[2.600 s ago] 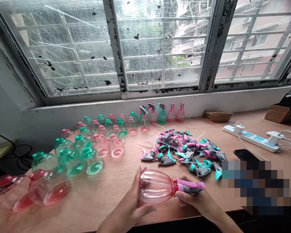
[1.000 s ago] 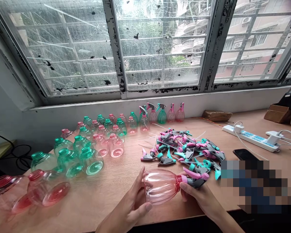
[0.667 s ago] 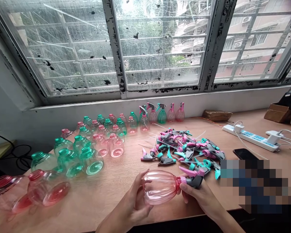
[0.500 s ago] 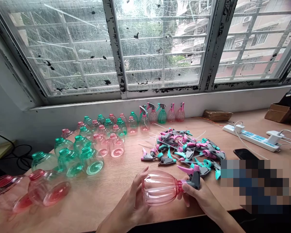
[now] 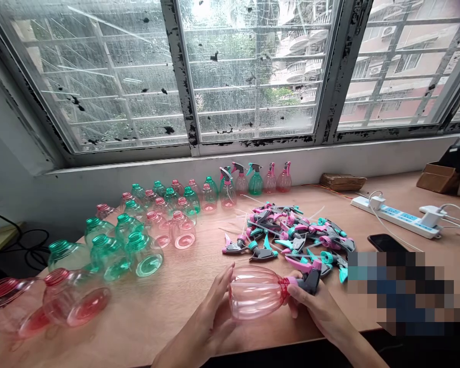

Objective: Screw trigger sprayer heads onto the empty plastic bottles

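A clear pink spray bottle (image 5: 256, 294) lies sideways in front of me, above the near table edge. My left hand (image 5: 210, 309) cups its base, with fingers on the far side and the thumb below. At the neck, my right hand (image 5: 310, 301) grips the pink collar of a grey-and-pink trigger sprayer (image 5: 308, 278), thumb on the near side. The sprayer sits against the bottle mouth; how tightly it is joined I cannot tell. Just beyond lies a pile of loose trigger sprayers (image 5: 291, 230) in pink, teal and grey.
Open pink and green bottles (image 5: 143, 255) stand in rows on the left. Several bottles with sprayers (image 5: 255, 181) line the wall. At right are a power strip (image 5: 396, 217), a phone (image 5: 387, 243), a brown packet (image 5: 343, 182) and a cardboard box (image 5: 439, 176). A pixelated patch covers the lower right.
The bottle and its sprayer have shifted slightly right and up, and the sprayer's pink trigger has tilted. My right hand keeps its grip at the collar; the left hand stays around the base.
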Tool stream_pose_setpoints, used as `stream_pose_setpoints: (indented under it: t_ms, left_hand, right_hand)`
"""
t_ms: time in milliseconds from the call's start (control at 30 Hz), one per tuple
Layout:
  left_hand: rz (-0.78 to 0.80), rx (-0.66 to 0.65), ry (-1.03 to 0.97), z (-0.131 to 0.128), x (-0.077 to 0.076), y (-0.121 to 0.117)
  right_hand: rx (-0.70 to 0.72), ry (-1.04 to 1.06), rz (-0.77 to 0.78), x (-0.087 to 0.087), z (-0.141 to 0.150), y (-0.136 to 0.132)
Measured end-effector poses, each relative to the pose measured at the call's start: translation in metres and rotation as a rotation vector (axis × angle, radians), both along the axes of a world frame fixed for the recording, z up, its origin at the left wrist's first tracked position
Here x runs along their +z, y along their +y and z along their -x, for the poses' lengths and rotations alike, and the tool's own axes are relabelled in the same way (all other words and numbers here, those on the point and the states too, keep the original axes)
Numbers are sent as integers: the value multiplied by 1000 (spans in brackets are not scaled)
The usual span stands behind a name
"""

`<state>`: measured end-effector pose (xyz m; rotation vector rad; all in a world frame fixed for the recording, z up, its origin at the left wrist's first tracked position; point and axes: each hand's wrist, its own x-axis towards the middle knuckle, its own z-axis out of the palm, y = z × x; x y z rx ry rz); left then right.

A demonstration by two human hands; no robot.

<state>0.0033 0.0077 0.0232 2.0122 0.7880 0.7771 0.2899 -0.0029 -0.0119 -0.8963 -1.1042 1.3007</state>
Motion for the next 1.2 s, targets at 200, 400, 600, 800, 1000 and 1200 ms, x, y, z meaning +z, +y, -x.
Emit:
stream_pose_setpoints:
  t_ms: [200,400,600,800,1000,1200]
  left_hand:
    - [129,5,-122,0,-5,1]
    - [84,22,-85,-2,-2,0]
    - [167,-27,-218,-2,-13,2]
    - [106,15,-138,-1,-10,2]
    - [-52,77,-68,-5,-8,-2]
    - [205,33,-224,-2,-4,-2]
  right_hand:
    - [-79,-137,5,4,2,-8]
    - [-11,-188,-19,3,-1,-7]
    - [5,-158,14,3,0,-7]
    - [-27,-112,43,5,4,-11]
    - [16,-182,-2,10,0,-10]
    - [-77,-364,-150,13,1,-13]
